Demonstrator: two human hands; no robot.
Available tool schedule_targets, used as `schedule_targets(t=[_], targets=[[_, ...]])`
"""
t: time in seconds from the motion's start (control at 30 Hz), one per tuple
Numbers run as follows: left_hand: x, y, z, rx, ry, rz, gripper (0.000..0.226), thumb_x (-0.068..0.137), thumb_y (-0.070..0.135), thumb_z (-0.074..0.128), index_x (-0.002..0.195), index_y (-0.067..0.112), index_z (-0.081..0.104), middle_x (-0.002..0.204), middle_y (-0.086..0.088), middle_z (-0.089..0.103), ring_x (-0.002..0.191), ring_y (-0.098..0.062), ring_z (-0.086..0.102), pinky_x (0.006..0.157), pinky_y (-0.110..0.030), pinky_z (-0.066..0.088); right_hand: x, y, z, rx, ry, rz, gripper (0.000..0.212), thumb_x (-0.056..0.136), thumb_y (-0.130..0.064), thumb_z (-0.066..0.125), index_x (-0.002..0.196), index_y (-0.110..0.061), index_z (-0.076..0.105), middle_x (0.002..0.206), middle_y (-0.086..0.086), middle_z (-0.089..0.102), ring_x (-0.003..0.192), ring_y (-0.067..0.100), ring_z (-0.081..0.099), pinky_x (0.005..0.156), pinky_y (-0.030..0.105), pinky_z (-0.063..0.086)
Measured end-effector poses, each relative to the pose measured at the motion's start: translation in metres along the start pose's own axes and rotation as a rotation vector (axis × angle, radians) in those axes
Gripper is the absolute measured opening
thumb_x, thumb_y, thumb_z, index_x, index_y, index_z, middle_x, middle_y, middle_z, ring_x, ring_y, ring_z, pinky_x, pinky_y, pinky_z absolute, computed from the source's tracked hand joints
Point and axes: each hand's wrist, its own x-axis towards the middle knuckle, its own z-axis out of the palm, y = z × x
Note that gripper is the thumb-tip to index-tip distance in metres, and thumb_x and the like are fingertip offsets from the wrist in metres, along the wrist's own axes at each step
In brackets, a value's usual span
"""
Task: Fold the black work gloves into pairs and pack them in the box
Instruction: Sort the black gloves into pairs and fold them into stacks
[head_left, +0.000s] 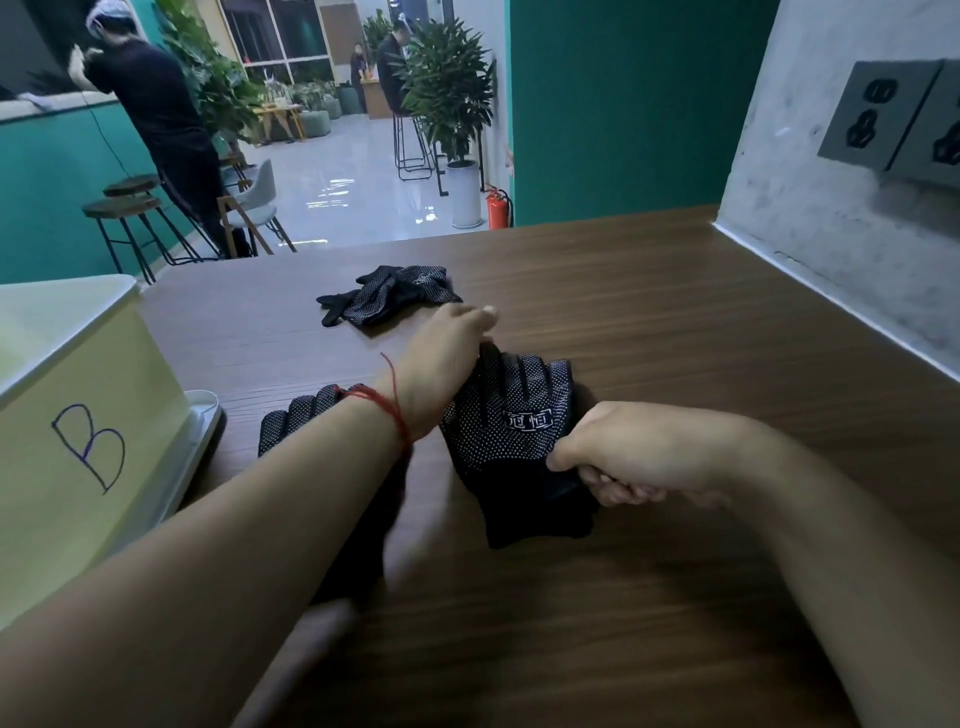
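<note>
The cuff end of a black dotted glove (511, 441) was clamped in the closed grip of the right hand (628, 454), fingers curled under the fabric. The finger end of the same glove was held by the left hand (447, 358); whether that grip was pinched or merely pressed could not be told, as the fingertips were hidden behind the fabric. The glove was held just above the desk (649, 312), near its middle.

A second glove (306, 415) lay on the desk under the left forearm, partly hidden. A loose heap of further gloves (387, 296) lay farther off, well apart from the hands. The yellow box (78, 415), marked B, stood at the left edge with a white lid (205, 415) beside it.

The following faults were judged possible:

- The glove under the forearm may be dragged or swept toward the box as the left arm moves across it.
- The fold may come out uneven if the two grips pull at unequal tension.
- The pair may be mismatched if the partly hidden glove is overlooked.
</note>
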Motion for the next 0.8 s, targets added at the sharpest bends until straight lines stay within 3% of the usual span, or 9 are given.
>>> schedule_targets(t=[0.07, 0.13, 0.17, 0.23, 0.33, 0.43, 0.53, 0.67, 0.8], targets=[[-0.004, 0.0, -0.013, 0.326, -0.012, 0.201, 0.055, 0.091, 0.052, 0.062, 0.137, 0.023, 0.06, 0.132, -0.004, 0.068, 0.118, -0.019, 0.066, 0.109, -0.042, 0.051, -0.001, 0.001, 0.0, -0.013, -0.001, -0.012, 0.039, 0.094, -0.037, 0.062, 0.061, -0.022, 0.049, 0.051, 0.001, 0.046, 0.043, 0.016, 0.032, 0.047, 0.03, 0.021], [-0.012, 0.0, -0.031, 0.54, 0.029, 0.343, 0.033, 0.105, 0.037, 0.057, 0.135, 0.024, 0.061, 0.126, 0.003, 0.069, 0.109, -0.011, 0.065, 0.095, -0.023, 0.049, -0.001, 0.002, 0.0, -0.021, 0.019, -0.037, 0.041, 0.094, -0.039, 0.064, 0.06, -0.023, 0.048, 0.051, 0.001, 0.047, 0.044, 0.017, 0.033, 0.048, 0.031, 0.023], [-0.019, -0.001, -0.041, 0.611, 0.07, 0.385, 0.027, 0.106, 0.032, 0.056, 0.131, 0.025, 0.064, 0.12, 0.005, 0.07, 0.105, -0.01, 0.065, 0.086, -0.02, 0.046, -0.001, 0.002, 0.0, -0.031, 0.036, -0.052, 0.042, 0.094, -0.04, 0.065, 0.06, -0.024, 0.047, 0.051, 0.001, 0.047, 0.045, 0.017, 0.034, 0.049, 0.032, 0.025], [-0.033, -0.006, -0.057, 0.722, 0.125, 0.406, 0.018, 0.104, 0.027, 0.058, 0.117, 0.026, 0.069, 0.106, 0.009, 0.072, 0.096, -0.014, 0.067, 0.079, -0.024, 0.044, -0.002, 0.003, -0.001, -0.063, 0.067, -0.076, 0.044, 0.096, -0.042, 0.068, 0.061, -0.023, 0.048, 0.05, -0.001, 0.048, 0.045, 0.017, 0.036, 0.053, 0.033, 0.029], [-0.048, -0.02, -0.067, 0.862, 0.046, 0.362, 0.015, 0.1, 0.024, 0.062, 0.11, 0.029, 0.072, 0.094, 0.011, 0.073, 0.086, -0.011, 0.069, 0.083, -0.029, 0.051, -0.006, 0.002, -0.005, -0.097, 0.135, -0.065, 0.046, 0.094, -0.051, 0.072, 0.066, -0.021, 0.053, 0.048, -0.007, 0.047, 0.043, 0.012, 0.04, 0.054, 0.032, 0.031], [-0.054, -0.037, -0.065, 0.912, -0.083, 0.428, 0.028, 0.102, 0.024, 0.064, 0.128, 0.035, 0.064, 0.1, 0.017, 0.069, 0.081, 0.002, 0.063, 0.078, -0.017, 0.044, -0.003, 0.001, -0.004, -0.312, 0.446, -0.051, 0.056, 0.089, -0.064, 0.071, 0.068, -0.014, 0.054, 0.057, -0.007, 0.059, 0.062, 0.019, 0.059, 0.059, 0.033, 0.038], [-0.052, -0.048, -0.059, 0.889, -0.061, 0.508, 0.031, 0.104, 0.028, 0.06, 0.134, 0.036, 0.061, 0.103, 0.018, 0.065, 0.082, -0.003, 0.063, 0.086, -0.029, 0.049, 0.008, 0.005, 0.005, -0.37, 0.795, -0.171, 0.042, 0.085, -0.06, 0.072, 0.076, -0.022, 0.056, 0.069, -0.005, 0.064, 0.077, 0.026, 0.065, 0.066, 0.035, 0.047], [-0.045, -0.059, -0.055, 0.84, 0.034, 0.496, 0.02, 0.101, 0.032, 0.066, 0.121, 0.031, 0.067, 0.097, 0.017, 0.069, 0.085, -0.007, 0.066, 0.088, -0.035, 0.054, 0.017, 0.006, 0.019, -0.311, 0.826, -0.464, 0.023, 0.086, -0.051, 0.075, 0.086, -0.032, 0.061, 0.082, -0.014, 0.061, 0.08, 0.012, 0.059, 0.069, 0.035, 0.052], [-0.043, -0.065, -0.057, 0.766, 0.037, 0.481, 0.014, 0.094, 0.033, 0.074, 0.105, 0.032, 0.067, 0.092, 0.018, 0.073, 0.088, -0.001, 0.069, 0.087, -0.036, 0.057, 0.017, 0.0, 0.031, -0.334, 0.802, -0.524, 0.024, 0.087, -0.06, 0.069, 0.087, -0.036, 0.066, 0.085, -0.018, 0.061, 0.089, 0.006, 0.053, 0.076, 0.033, 0.048]])
